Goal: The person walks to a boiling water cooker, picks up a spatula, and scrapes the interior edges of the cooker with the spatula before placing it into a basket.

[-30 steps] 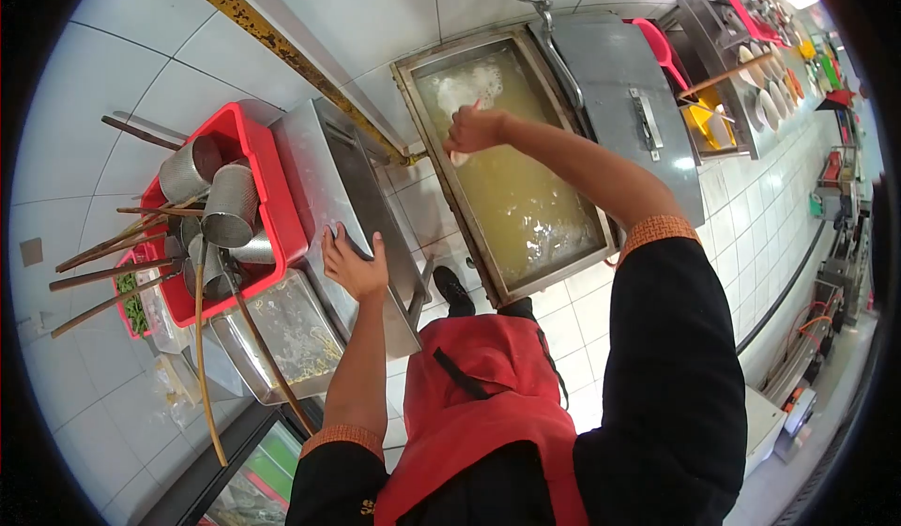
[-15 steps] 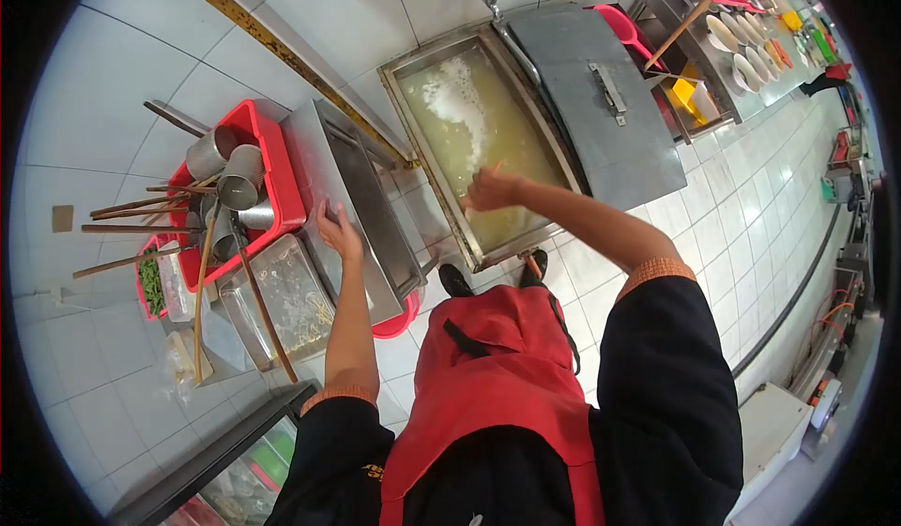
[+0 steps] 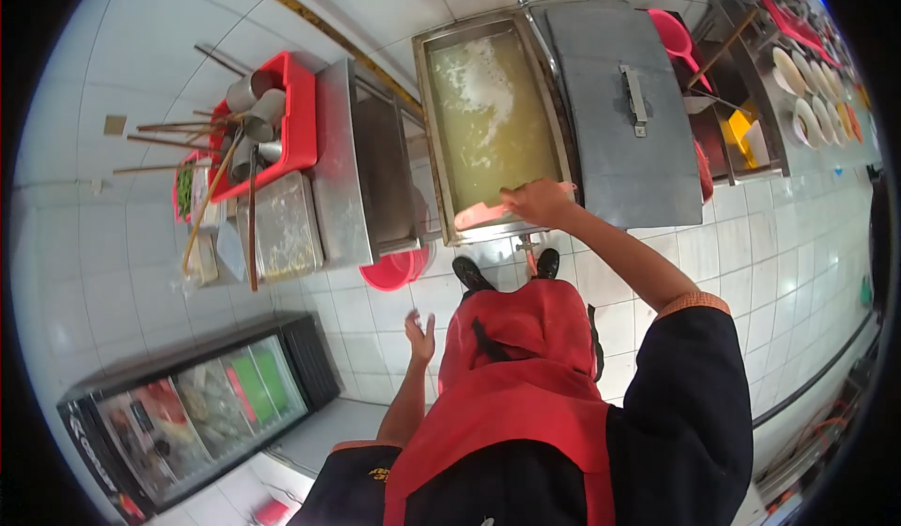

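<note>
Black-framed display fridge [image 3: 202, 418] is standing left of the steel tank [image 3: 434, 146], on the wearer's side of it. Red crate [image 3: 301, 118] is sitting well left of the tank, holding metal strainers [image 3: 267, 113]; their long wooden handles [image 3: 252, 226] are mostly pointing away from the tank or toward the wearer. Metal tray [image 3: 282, 226] with pale scraps is lying left of the tank's near end. Steel counter [image 3: 338, 151] is standing nearer the tank, with a narrow gap between. Pink bucket [image 3: 394, 268] is resting on the floor, left of the tank's near end.

Left hand [image 3: 421, 336] is hanging in the air, left of the tank and on the wearer's side — fingers loosely raised, thumb standing apart. Cloudy yellowish liquid [image 3: 488, 155] is filling the tank, with white foam [image 3: 493, 90] floating toward its far end. Right hand [image 3: 542, 203] is closing its fingers around a pink flat tool [image 3: 481, 214] — tool lying across the tank's near end, exact kind and any contact with the liquid unclear.

Grey metal cover [image 3: 601, 151] is lying just right of the tank. Pink dipper [image 3: 671, 36] is showing farther right of the tank; white bowls [image 3: 809, 118] are standing farthest right.
</note>
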The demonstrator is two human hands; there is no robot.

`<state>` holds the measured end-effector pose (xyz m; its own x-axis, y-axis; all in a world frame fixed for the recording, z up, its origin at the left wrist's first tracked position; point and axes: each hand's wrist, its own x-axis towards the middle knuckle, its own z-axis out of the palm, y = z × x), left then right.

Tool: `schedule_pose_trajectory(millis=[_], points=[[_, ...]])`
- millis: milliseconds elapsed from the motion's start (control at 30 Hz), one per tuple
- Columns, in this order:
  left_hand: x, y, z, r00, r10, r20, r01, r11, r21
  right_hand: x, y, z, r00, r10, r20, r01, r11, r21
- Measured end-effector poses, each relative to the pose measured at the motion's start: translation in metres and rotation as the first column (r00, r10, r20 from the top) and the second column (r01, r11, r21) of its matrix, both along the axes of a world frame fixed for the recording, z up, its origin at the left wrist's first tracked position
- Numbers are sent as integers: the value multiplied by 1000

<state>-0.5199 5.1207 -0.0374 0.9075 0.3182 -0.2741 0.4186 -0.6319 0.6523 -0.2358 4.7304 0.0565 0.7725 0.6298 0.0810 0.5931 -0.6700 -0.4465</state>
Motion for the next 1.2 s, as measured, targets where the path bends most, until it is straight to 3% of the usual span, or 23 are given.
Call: schedule_pose_trajectory(millis=[67, 133, 300, 400, 533, 567, 667, 733, 800, 833, 867, 933, 1000, 1033, 1100, 1200], points=[[-76, 14, -39, 973, 128, -190, -145, 987, -73, -7, -16, 6, 989, -84, -118, 100, 985, 138], [-132, 17, -51, 845, 317, -430, -392, 915, -97, -14, -30, 4, 978, -115, -172, 166, 934, 317], [-176, -15, -27, 810, 364, -460, -466, 876, -127, -42, -55, 21, 917, -195, -347, 346, 820, 456], [-172, -30, -39, 860, 353, -368, -450, 866, -220, -69, -76, 40, 861, -339, -380, 487, 766, 420], [-171, -52, -46, 914, 303, -271, -392, 831, -394, -110, -141, 61, 824, -429, -370, 566, 632, 529], [-173, -66, -39, 910, 319, -264, -404, 824, -397, -117, -165, 73, 799, -424, -426, 601, 566, 565], [-194, -114, -25, 905, 317, -283, -402, 854, -331, -126, -262, 98, 749, -559, -355, 659, 582, 476], [-228, -132, -33, 918, 187, -349, -324, 862, -391, -123, -329, 111, 714, -616, -333, 684, 510, 521], [-278, -144, -61, 909, 164, -384, -359, 778, -516, -111, -395, 124, 684, -647, -338, 696, 439, 569], [-286, -160, -57, 893, 140, -428, -360, 792, -494, -110, -417, 145, 644, -681, -349, 727, 402, 557], [-280, -177, -50, 872, 119, -475, -367, 800, -474, -103, -446, 145, 661, -707, -253, 675, 413, 611], [-261, -219, -37, 804, 88, -588, -349, 870, -347, -92, -487, 151, 623, -716, -314, 711, 353, 608], [-232, -259, -25, 752, 93, -652, -336, 906, -258, -81, -518, 125, 543, -832, -115, 723, 393, 568], [-222, -276, -19, 733, 105, -672, -332, 918, -219, -73, -532, 87, 495, -869, 25, 685, 407, 604], [-205, -302, -7, 701, 136, -700, -327, 934, -146, -72, -538, 24, 403, -914, -55, 777, 309, 548], [-186, -328, 12, 666, 170, -727, -309, 949, -62, -86, -523, -114, 299, -953, -42, 836, 240, 493]])
